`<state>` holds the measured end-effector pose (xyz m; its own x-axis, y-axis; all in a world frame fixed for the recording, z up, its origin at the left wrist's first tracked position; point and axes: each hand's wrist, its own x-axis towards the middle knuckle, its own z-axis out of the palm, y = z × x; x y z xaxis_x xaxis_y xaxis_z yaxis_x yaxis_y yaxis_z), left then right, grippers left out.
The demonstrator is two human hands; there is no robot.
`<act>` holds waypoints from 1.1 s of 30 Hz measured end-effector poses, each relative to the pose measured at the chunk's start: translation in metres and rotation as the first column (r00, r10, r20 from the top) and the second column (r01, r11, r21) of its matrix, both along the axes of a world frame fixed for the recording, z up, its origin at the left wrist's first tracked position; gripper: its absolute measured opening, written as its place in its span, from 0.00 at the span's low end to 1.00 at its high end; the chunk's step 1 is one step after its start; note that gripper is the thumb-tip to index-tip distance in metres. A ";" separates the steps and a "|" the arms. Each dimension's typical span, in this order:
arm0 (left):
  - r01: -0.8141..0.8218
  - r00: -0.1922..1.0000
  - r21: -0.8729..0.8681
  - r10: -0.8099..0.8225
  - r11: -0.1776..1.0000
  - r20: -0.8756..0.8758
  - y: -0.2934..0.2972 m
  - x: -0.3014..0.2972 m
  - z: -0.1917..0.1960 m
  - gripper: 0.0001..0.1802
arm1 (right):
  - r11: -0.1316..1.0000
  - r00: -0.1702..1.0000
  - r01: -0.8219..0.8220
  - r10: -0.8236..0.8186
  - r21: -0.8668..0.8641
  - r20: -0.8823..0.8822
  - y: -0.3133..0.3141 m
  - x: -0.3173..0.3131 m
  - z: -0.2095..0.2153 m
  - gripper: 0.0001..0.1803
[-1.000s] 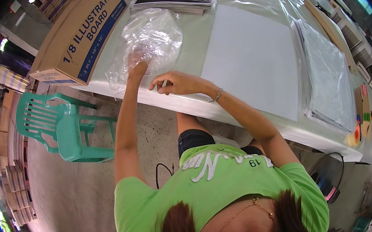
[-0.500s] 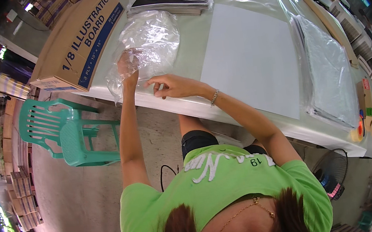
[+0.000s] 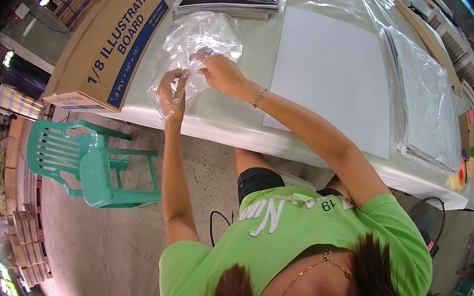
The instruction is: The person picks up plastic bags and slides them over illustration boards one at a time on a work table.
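- Apparently, the left hand [image 3: 171, 95] pinches the clear plastic [image 3: 206, 30] with narrow fingers; the right hand [image 3: 221, 75] bends its fingers over it, but whether they grip, I cannot tell.
- The plastic lies on the table [image 3: 249, 97], between the cardboard box [image 3: 94, 76] and the white sheet [image 3: 331, 79].
- The step seems to be handling thin film with 2 hands; the next move calls for a gentle pinch.

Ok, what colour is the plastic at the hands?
The plastic is clear and colourless, best seen in the head view.

Wkshp, prob. for packing: lg. ctn [image 3: 106, 52], wrapped stack [image 3: 428, 103], concrete flr [image 3: 102, 251].
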<state>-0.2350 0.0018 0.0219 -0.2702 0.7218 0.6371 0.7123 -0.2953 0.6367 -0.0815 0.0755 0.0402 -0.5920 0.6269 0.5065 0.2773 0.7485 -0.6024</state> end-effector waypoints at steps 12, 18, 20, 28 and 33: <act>-0.080 0.993 0.074 0.086 0.994 -0.081 -0.009 0.025 -0.017 0.08 | 0.972 0.997 0.075 -0.068 0.222 -0.040 -0.002 -0.004 0.011 0.09; 0.158 0.865 -0.052 -0.113 0.986 0.488 0.026 0.025 -0.046 0.13 | 0.982 0.998 -0.045 0.036 0.183 0.047 -0.020 0.007 0.007 0.09; 0.182 0.864 -0.040 -0.141 0.982 0.483 0.032 0.021 -0.059 0.14 | 0.975 0.997 -0.046 0.058 0.217 -0.051 -0.020 0.010 0.002 0.09; 0.033 0.987 -0.369 -0.089 0.929 -0.134 0.033 0.026 -0.066 0.17 | 0.995 0.997 0.069 -0.071 0.066 0.031 -0.012 0.019 -0.004 0.10; 0.208 0.973 -0.283 -0.169 0.936 0.158 0.037 0.016 -0.082 0.29 | 0.938 0.995 0.095 -0.089 0.332 -0.034 -0.011 0.006 -0.017 0.15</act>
